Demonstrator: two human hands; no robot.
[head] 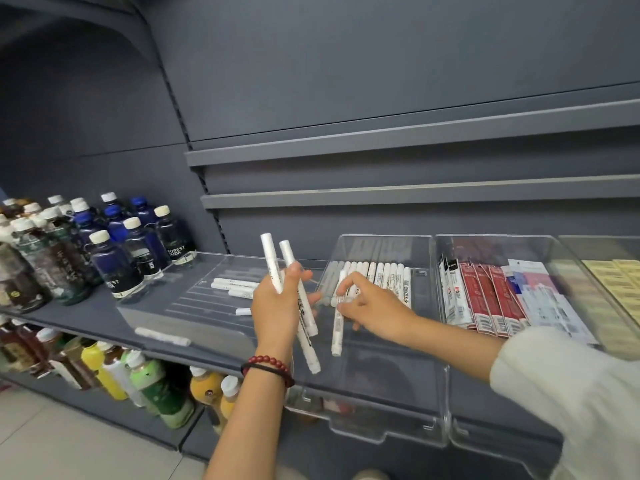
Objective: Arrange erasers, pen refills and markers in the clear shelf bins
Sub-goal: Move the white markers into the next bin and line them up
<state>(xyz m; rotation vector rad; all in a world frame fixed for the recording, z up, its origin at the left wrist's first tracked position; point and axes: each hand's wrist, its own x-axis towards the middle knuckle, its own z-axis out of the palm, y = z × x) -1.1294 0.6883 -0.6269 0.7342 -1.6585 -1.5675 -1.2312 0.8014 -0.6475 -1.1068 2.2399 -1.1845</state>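
A dark grey shop shelf runs across the view, with bare grey ledges above it and rows of bottles crowding its left end. One white marker lies loose on the shelf in front of the left bin, a clear tray holding only a few markers lying crosswise. Just right of it, the left hand, with a bead bracelet at the wrist, is clamped around a bundle of markers, some ends up and some hanging down. The right hand is close beside it, its fingertips pinching a single marker that hangs over the middle bin. At the back of that bin a row of markers lies neatly side by side. The step appears to be feeding markers one at a time from the bundle into that row. To do it well, each marker likely should go down parallel to its neighbours, caps facing the same way, pressed snugly against the last one so the line does not fan out. The left grip needs to stay firm, since the loose lower ends could slip. Further right, a bin holds red and white refill packs, and the far bin's yellowish contents are too blurred to identify.
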